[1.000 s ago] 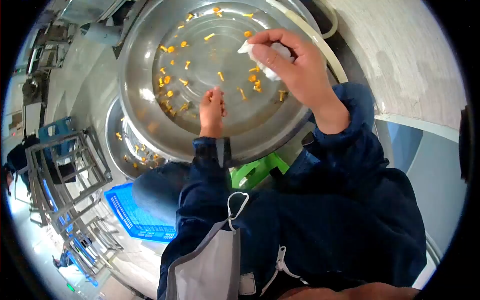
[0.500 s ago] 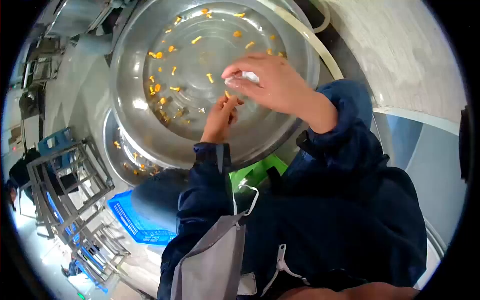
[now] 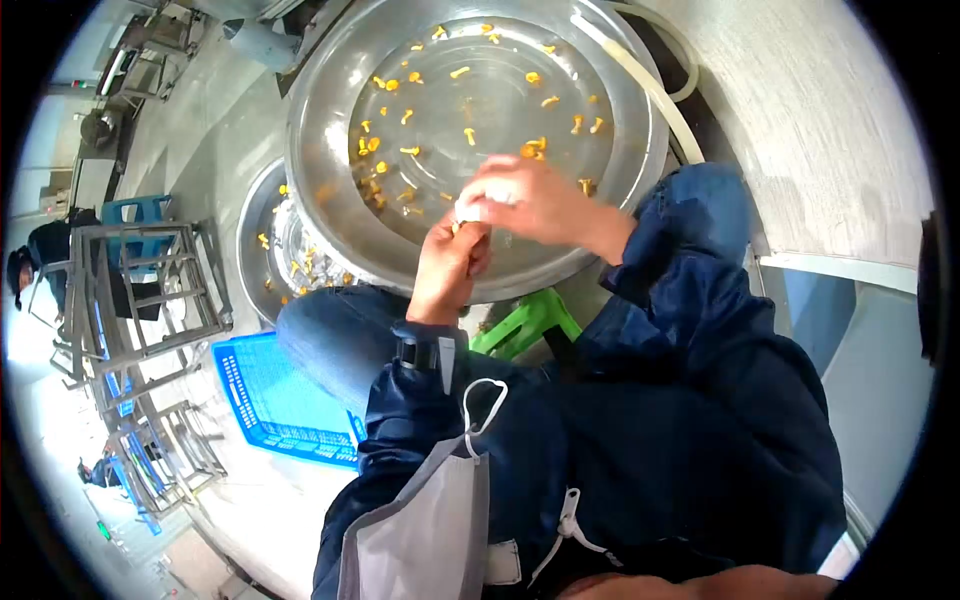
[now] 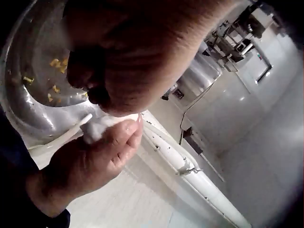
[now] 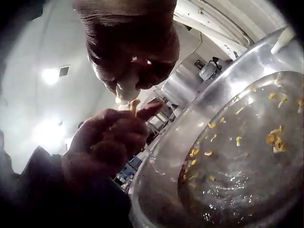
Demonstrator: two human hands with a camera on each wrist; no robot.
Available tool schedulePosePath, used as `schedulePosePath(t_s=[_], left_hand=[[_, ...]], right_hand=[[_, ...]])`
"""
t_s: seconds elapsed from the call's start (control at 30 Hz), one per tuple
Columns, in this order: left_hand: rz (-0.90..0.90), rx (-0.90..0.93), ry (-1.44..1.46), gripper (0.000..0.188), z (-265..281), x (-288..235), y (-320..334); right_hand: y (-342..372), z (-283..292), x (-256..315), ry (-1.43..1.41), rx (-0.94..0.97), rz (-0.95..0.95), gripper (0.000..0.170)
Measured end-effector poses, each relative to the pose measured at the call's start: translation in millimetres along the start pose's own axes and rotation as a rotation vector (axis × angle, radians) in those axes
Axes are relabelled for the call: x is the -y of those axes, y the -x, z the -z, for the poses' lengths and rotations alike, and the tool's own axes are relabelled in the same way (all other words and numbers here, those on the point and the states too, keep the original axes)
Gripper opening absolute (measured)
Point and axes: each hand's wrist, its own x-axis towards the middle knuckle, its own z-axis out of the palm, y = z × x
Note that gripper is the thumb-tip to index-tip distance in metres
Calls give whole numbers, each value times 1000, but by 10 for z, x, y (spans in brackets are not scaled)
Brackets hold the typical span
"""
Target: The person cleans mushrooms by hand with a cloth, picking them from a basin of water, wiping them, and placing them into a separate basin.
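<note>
Between eight and nine o'clock in the steel basin (image 3: 322,130) lie small yellow mushrooms (image 3: 373,144). Toward six, the left hand (image 3: 445,268) pinches one mushroom (image 5: 134,107); rightward, the right hand (image 3: 535,200) grips a white wad (image 5: 126,90) beside it, and hard rubbing could snap it or slick fingers drop it.

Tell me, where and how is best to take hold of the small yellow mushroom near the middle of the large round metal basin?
I would pinch the small yellow mushroom by its stem, coming from above. Its narrow stem points to the near side, the wider cap away; nothing touches it, and the round metal basin is open above.
</note>
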Motion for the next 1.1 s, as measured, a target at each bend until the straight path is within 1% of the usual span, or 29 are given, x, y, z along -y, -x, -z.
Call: schedulePosePath(t_s=[0.07, 0.1, 0.17, 0.2, 0.23, 0.3, 0.33, 0.37, 0.4, 0.43, 0.47, 0.5, 0.53, 0.57, 0.6, 0.63, 0.67, 0.7, 0.73, 0.77, 0.8, 0.87, 0.9, 0.93, 0.97, 1.0, 1.03, 1.07, 1.1], left_hand=[[34, 17, 52, 7, -38, -59, 54], [50, -49, 93, 10, -59, -63, 55], [37, 4, 92, 1, -77, -88, 39], [35, 27, 93, 5, -75, -89, 41], [15, 1, 42, 8, -33, -41, 27], [-22, -51, -62, 15, 31, 53, -18], [-49, -107, -156, 17, 21, 61, -20], [-77, -161, -249, 18, -2, 70, -19], [-110, -214, -338, 19, -35, 57, -28], [-233, -252, -570, 18, 81, 158, -119], [-274, -282, -715, 18, 126, 187, -167], [-311, -314, -860, 18, 116, 159, -176], [-348, -345, -1006, 18, 105, 135, -182], [-410, -342, -950, 18, 72, 140, -143], [-469, -351, -992, 17, 39, 105, -124], [-529, -358, -1034, 17, 17, 83, -117], [-596, -368, -1070, 16, 2, 73, -121], [-578, -378, -1036, 16, -8, 71, -123], [-611, -372, -1077, 18, -4, 70, -133], [-641, -367, -1119, 19, 10, 73, -136], [-670, -361, -1163, 20, 29, 76, -142], [-664, -360, -1142, 21, 33, 92, -150], [-660, -355, -1131, 22, 24, 105, -152], [-660, -354, -1116, 22, 9, 104, -153], [-710, -320, -1128, 22, -3, 77, -135], [-702, -317, -1125, 22, -3, 72, -146], [-690, -315, -1123, 23, 9, 79, -154], [-678, -313, -1121, 24, 18, 92, -162], [-716, -278, -1078, 23, 27, 92, -182]], right_hand=[[27, -96, -142, -3, 16, 0, 22], [-43, -55, -134, 20, -28, 13, 22], [-67, 45, -71, 0, -42, -68, 22], [-68, 71, -12, -14, -47, -114, 22], [-39, 37, -6, 25, -21, -12, 21], [1, -44, -67, 30, -12, -6, 21], [25, -83, -105, 31, -10, -8, 21], [1, -72, -179, 56, -61, -61, 20], [-25, -47, -202, 76, -98, -76, 19], [-60, -22, -223, 98, -134, -87, 19], [-86, -4, -235, 118, -168, -98, 18], [-83, 32, -47, 3, -55, -155, 17], [-75, -19, -51, 22, -58, -75, 18], [-55, -86, -85, 39, -63, 2, 18], [-34, -132, -105, 54, -69, 75, 18], [-74, -91, -167, 98, -29, -58, 18], [-90, -61, -202, 118, -69, -106, 18], [-130, -19, -206, 139, -108, -148, 18], [-162, -2, -204, 158, -146, -189, 18], [-164, -47, -245, 147, -156, -59, 18], [-167, -83, -214, 118, -109, -55, 18], [-105, -152, -124, 56, -28, -56, 18], [-135, -114, -260, 123, -29, -127, 18], [-154, -54, -302, 132, -63, -146, 18], [-185, 9, -337, 144, -95, -158, 18], [-233, 51, -304, 153, -126, -169, 18], [-229, 34, -187, 86, -127, -174, 18], [-201, -18, -171, 74, -69, -144, 18], [-167, -70, -172, 61, -15, -117, 18]])
